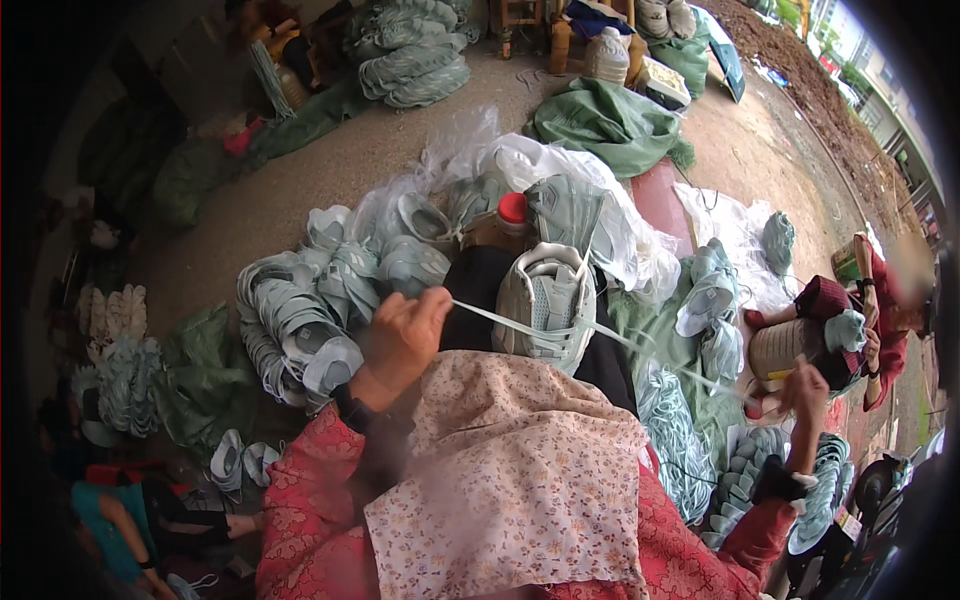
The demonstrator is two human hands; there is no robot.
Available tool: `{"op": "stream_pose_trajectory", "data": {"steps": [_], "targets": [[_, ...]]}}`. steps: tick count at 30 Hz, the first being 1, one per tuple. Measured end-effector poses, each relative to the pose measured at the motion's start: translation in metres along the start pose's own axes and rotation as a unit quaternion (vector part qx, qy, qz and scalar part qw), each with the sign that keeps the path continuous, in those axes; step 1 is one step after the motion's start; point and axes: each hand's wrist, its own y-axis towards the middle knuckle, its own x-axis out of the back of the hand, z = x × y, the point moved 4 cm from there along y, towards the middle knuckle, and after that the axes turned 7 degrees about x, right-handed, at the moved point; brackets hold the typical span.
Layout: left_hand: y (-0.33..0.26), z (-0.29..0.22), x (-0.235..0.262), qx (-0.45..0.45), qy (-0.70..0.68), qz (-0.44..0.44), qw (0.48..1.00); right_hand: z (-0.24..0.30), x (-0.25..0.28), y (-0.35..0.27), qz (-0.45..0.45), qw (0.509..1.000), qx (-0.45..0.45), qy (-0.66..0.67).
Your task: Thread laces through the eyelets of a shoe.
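Centrally, a pale mint-green sneaker (545,300) rests on the person's lap, toe end toward twelve o'clock, on a floral apron (520,470) over dark cloth. A flat pale shoelace (500,322) runs through the shoe and is stretched taut to both sides. At nine o'clock of the sneaker, the left hand (405,335) is clenched around one end of the lace, fingers curled into a fist; a dark wristband sits at the cuff of the red patterned sleeve (300,500). At four o'clock of the sneaker, well apart from it, the right hand (805,385) pinches the other end of the lace between thumb and fingertips.

Just beyond the shoe, at twelve o'clock, stands a brown bottle with a red cap (512,210). At ten o'clock lies a heap of mint-green shoe uppers (310,320), partly in clear plastic bags (470,150). At five o'clock, stacked mint-green soles (680,440) lie below the stretched lace. At three o'clock a second person in red (880,340) holds another shoe (785,345). At one o'clock a green tarpaulin (610,120) lies crumpled on the concrete ground (300,190).
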Motion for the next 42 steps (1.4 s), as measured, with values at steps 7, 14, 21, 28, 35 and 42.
{"op": "stream_pose_trajectory", "data": {"steps": [7, 14, 21, 28, 35, 42], "targets": [[0.014, -0.01, -0.011, 0.229, -0.5, -0.031, 0.834, 0.011, -0.127, -0.003, 0.13, 0.941, 0.201, -0.237], [0.038, 0.043, 0.045, 0.279, -0.751, -0.117, 0.587, 0.122, -0.275, -0.047, 0.322, 0.922, 0.215, -0.013], [-0.002, 0.149, 0.176, 0.134, -0.845, -0.122, 0.503, 0.139, -0.311, -0.046, 0.375, 0.845, 0.379, -0.031], [0.022, 0.005, 0.259, -0.033, -0.849, -0.135, 0.51, 0.162, -0.317, -0.043, 0.436, 0.733, 0.502, -0.144], [0.031, 0.003, 0.284, -0.093, -0.841, -0.109, 0.522, 0.162, -0.336, -0.043, 0.507, 0.673, 0.527, -0.111], [-0.004, 0.127, 0.29, 0.072, -0.697, -0.19, 0.688, 0.157, -0.33, -0.067, 0.446, 0.713, 0.537, -0.062]]}}
